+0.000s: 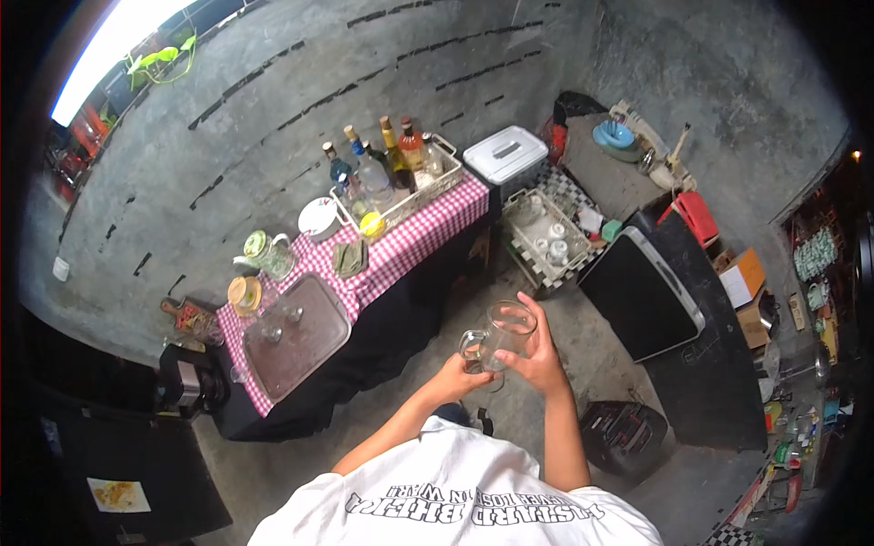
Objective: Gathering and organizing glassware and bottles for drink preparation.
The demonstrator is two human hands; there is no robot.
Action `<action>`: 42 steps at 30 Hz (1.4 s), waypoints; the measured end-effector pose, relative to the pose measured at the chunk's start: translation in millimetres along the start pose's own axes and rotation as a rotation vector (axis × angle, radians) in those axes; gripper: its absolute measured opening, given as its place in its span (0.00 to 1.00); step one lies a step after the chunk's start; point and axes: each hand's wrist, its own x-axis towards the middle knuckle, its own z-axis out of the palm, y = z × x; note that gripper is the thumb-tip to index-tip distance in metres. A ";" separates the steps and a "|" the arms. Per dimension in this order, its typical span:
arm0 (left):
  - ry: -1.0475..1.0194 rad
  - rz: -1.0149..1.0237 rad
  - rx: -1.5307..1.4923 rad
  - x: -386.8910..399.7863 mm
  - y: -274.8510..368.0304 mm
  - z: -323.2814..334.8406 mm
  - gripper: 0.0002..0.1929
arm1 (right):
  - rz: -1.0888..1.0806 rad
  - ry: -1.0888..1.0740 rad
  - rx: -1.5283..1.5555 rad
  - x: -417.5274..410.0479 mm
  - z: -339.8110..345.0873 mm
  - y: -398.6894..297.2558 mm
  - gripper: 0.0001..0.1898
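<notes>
A clear footed glass mug [511, 332] with a side handle is held between my two hands, in front of my white shirt. My left hand [459, 377] grips it low, near the handle and foot. Around the bowl on the other side curve the fingers and thumb of my right hand [539, 355]. Away to the left, a brown metal tray [307, 348] lies on a table with a red-and-white checked cloth [410, 252]. A few small clear glasses [272, 332] stand at that tray's far side.
A white wire basket [423, 198] of bottles stands on the cloth, near a folded green cloth [350, 259] and a glass pitcher [276, 259]. Beyond my hands, another basket [567, 266] holds glassware. A black panel [642, 300] leans at right, with a black appliance [623, 437] on the floor.
</notes>
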 end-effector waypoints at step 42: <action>0.038 -0.057 0.316 -197.3 1.7 -268.6 0.15 | 0.101 -0.041 -0.611 21.3 308.5 71.1 0.41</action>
